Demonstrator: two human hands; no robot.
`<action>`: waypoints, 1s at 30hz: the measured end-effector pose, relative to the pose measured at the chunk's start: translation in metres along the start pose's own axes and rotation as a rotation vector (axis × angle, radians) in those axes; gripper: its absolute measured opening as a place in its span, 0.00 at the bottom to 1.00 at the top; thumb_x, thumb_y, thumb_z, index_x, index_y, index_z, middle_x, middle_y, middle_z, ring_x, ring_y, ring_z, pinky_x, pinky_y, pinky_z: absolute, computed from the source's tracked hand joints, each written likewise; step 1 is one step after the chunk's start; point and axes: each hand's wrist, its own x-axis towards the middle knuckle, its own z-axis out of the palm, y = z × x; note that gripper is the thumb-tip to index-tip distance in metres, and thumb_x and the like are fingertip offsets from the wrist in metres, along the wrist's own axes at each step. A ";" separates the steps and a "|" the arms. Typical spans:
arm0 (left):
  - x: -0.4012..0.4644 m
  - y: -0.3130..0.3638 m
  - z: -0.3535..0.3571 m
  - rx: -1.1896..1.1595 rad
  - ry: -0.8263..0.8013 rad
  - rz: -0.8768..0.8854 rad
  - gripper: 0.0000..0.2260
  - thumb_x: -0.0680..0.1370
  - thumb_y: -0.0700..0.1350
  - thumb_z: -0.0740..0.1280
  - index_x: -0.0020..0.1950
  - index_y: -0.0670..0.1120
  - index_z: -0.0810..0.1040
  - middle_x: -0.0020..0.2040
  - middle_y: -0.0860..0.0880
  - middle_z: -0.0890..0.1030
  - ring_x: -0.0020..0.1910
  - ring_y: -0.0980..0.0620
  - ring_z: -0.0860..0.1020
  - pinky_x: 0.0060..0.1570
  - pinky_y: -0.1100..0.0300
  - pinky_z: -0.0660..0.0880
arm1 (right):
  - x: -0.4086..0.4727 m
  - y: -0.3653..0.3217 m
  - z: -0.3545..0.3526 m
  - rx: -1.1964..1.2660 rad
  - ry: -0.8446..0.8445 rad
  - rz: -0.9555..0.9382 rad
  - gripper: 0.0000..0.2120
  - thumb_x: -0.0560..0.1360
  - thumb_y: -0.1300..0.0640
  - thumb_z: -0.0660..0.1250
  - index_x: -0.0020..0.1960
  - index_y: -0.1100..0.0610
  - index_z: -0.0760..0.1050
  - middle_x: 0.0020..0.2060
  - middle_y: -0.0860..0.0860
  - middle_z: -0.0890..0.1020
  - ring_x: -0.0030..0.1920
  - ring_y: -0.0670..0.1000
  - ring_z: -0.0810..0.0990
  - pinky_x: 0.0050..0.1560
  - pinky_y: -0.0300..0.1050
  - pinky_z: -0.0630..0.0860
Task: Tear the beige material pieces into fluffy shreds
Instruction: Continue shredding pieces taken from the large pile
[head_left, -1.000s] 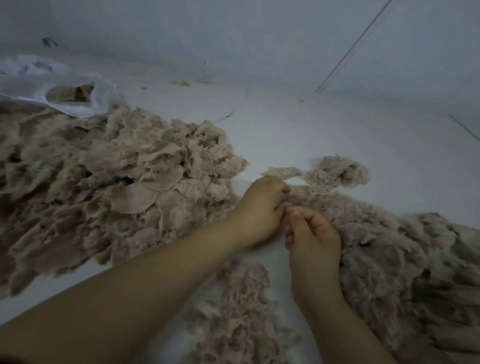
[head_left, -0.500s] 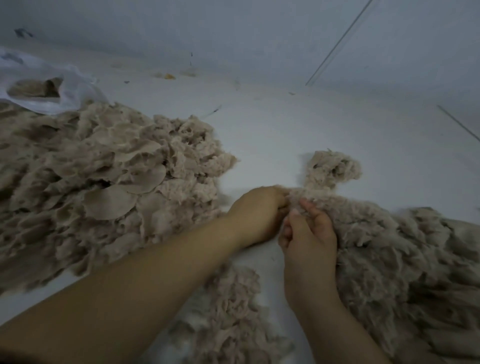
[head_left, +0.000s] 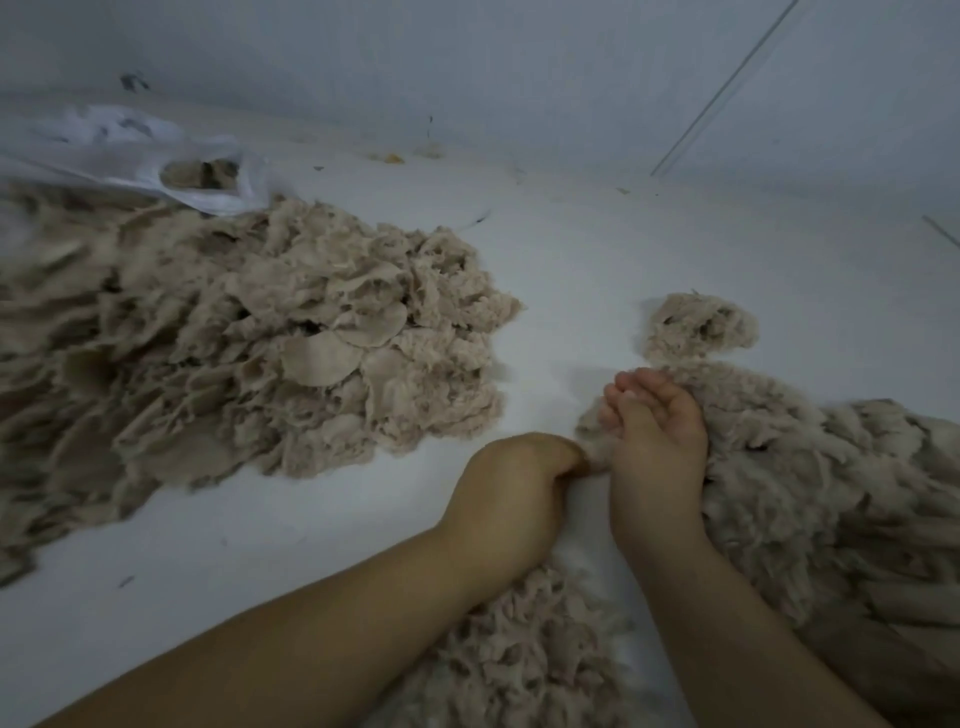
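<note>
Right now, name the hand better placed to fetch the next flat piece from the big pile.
Left. The left hand lies nearer the big pile; the right hand sits against the shredded heap, on the far side.

Setting: plain hand-work area, apparently a small workshop or sorting room (no fittings visible to fix the type). Evidence: broad white work surface (head_left: 597, 270) filling the frame; bare pale wall (head_left: 519, 62) across the top; bulk heaps of beige fibrous material at left (head_left: 234, 338), right (head_left: 810, 467) and bottom centre (head_left: 524, 654); white plastic bag (head_left: 130, 150) of the same stuff, upper left; scattered debris along the wall's foot.
</note>
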 end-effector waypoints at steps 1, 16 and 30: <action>0.003 -0.001 -0.001 -0.040 0.050 -0.015 0.13 0.75 0.38 0.64 0.54 0.45 0.84 0.51 0.47 0.84 0.51 0.51 0.79 0.53 0.65 0.73 | -0.001 0.000 -0.001 -0.052 -0.019 -0.009 0.09 0.82 0.66 0.61 0.54 0.54 0.76 0.54 0.51 0.82 0.56 0.49 0.82 0.57 0.43 0.79; 0.021 -0.022 -0.018 -0.951 0.239 -0.510 0.10 0.82 0.38 0.61 0.44 0.41 0.78 0.30 0.47 0.79 0.24 0.53 0.74 0.25 0.63 0.71 | -0.006 -0.005 0.002 -0.190 -0.253 -0.006 0.10 0.79 0.67 0.67 0.49 0.53 0.80 0.40 0.51 0.81 0.34 0.40 0.77 0.37 0.34 0.75; 0.022 -0.031 -0.021 -1.039 0.302 -0.505 0.07 0.80 0.37 0.66 0.42 0.43 0.78 0.25 0.46 0.73 0.20 0.55 0.66 0.21 0.65 0.63 | -0.010 -0.008 0.002 -0.274 -0.346 -0.036 0.06 0.77 0.67 0.70 0.48 0.57 0.82 0.40 0.52 0.85 0.39 0.45 0.83 0.41 0.38 0.81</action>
